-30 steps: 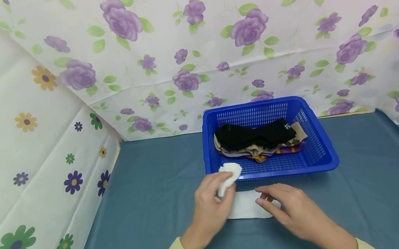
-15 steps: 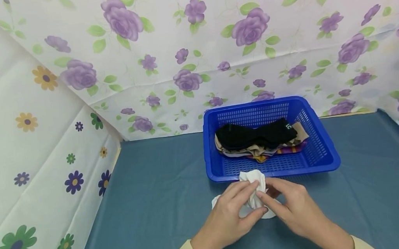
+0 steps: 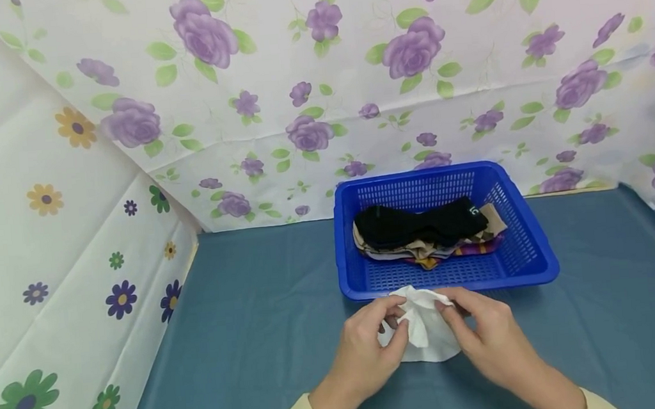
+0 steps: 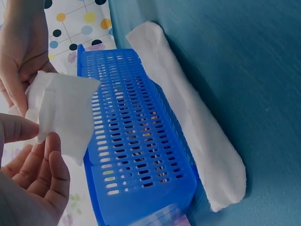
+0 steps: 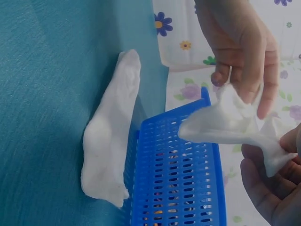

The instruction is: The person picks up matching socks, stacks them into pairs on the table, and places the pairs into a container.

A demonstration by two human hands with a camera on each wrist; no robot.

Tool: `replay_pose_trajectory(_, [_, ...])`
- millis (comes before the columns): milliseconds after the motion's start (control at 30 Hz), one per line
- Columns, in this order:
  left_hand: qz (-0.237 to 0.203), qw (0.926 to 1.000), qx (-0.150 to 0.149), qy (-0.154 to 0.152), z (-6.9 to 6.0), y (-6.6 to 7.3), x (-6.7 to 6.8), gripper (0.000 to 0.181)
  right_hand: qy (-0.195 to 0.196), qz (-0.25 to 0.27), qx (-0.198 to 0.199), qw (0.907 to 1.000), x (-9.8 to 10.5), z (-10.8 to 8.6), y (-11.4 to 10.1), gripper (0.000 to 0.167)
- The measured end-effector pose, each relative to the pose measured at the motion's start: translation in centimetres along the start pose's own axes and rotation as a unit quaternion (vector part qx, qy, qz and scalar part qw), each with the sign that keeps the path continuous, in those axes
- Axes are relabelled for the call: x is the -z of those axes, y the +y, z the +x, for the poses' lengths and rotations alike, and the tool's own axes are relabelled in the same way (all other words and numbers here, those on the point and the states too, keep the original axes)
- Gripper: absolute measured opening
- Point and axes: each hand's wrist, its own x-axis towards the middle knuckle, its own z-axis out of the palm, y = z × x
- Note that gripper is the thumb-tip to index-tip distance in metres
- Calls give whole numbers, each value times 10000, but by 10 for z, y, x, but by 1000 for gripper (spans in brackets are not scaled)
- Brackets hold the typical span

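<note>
A bunched white sock [image 3: 419,309] is held up between my two hands, in front of the blue basket. My left hand [image 3: 364,349] pinches its left part between thumb and fingers, as the left wrist view also shows. At its other edge, my right hand [image 3: 490,336] grips the fabric with thumb and curled fingers. Below lies a second white sock [image 5: 110,132], stretched flat on the table alongside the basket; neither hand touches it. In the head view the hands and the raised sock hide much of it.
Just beyond my hands stands the blue basket [image 3: 449,285], with a black pair of socks [image 3: 421,223] on top of patterned and beige ones. Flowered sheets [image 3: 262,107] rise behind and at the left of the blue-green table [image 3: 256,319].
My left hand carried the bunched sock rightward to my right hand, which took hold of it too. The sock has since been spread wider between both hands.
</note>
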Motion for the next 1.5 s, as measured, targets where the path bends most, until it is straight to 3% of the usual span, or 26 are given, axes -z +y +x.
replay_pose_trajectory(167, [96,9994,325,29,2,1,2,34,68,163,164,9997,1,2,-1,27])
replay_pose_trajectory(433, [160,9972,653,-332,12,9,5,60,-53,257,473,9985,3,6,-6,32])
replay_pose_trajectory(533, [-241,9958,640,-614,16,10,3,49,-36,299,645,9975,4,7,-7,35])
replay_pose_trajectory(733, [-1137,9862,630,-1025,18,6,-3,18,192,278,646,9973,6,10,-8,32])
replay_pose_trajectory(833, [-1222,9844,748,-1021,20,1,-2,17,480,274,685,9961,8,13,-8,32])
replay_pose_trajectory(1033, [-1629,9718,1247,-1163,27,-9,5,17,1304,261,744,9883,17,21,-5,32])
replay_pose_trajectory(1133, [-1669,9697,1360,-1159,30,-14,11,18,1540,307,646,9855,21,25,-4,27])
replay_pose_trajectory(1367, [-1558,9728,1533,-761,33,-23,21,26,1546,383,351,9866,27,25,-1,25])
replay_pose_trajectory(1500, [-1675,9643,1923,-709,39,-14,35,20,1502,357,291,9876,29,24,2,26])
